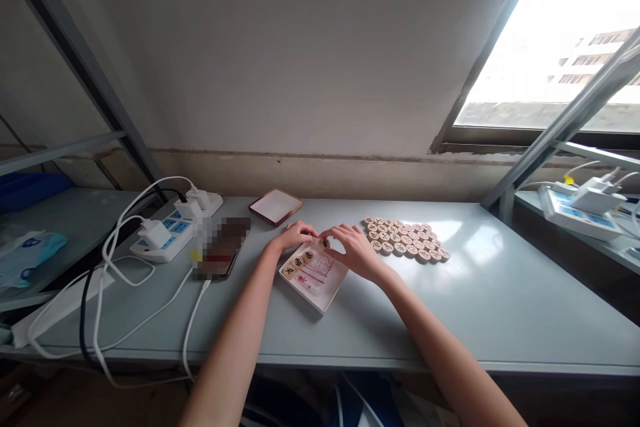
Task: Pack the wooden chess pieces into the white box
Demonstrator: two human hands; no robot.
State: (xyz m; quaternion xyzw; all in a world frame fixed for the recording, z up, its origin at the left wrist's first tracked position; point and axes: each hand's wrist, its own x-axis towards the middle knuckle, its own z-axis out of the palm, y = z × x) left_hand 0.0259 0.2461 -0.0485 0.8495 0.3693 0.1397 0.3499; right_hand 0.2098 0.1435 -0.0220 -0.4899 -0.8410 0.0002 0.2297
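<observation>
A shallow white box (325, 295) lies at an angle on the grey desk, with red markings on its inner floor. Round wooden pieces with black characters (299, 262) sit along its left inner side. My right hand (354, 250) pinches another round piece (325, 243) between thumb and fingertips above the box's far corner. Curled at the box's far left edge, my left hand (296, 235) has its fingertips close to that piece; what they grip, if anything, is hidden. To the right, several more round pieces (406, 240) lie in tight rows.
A box lid (276, 206) lies near the wall. At the left are a phone (227, 250), a power strip (173, 233) with chargers and loose white cables (117, 233). Metal posts stand at both desk ends. Another power strip (583, 213) is at the far right.
</observation>
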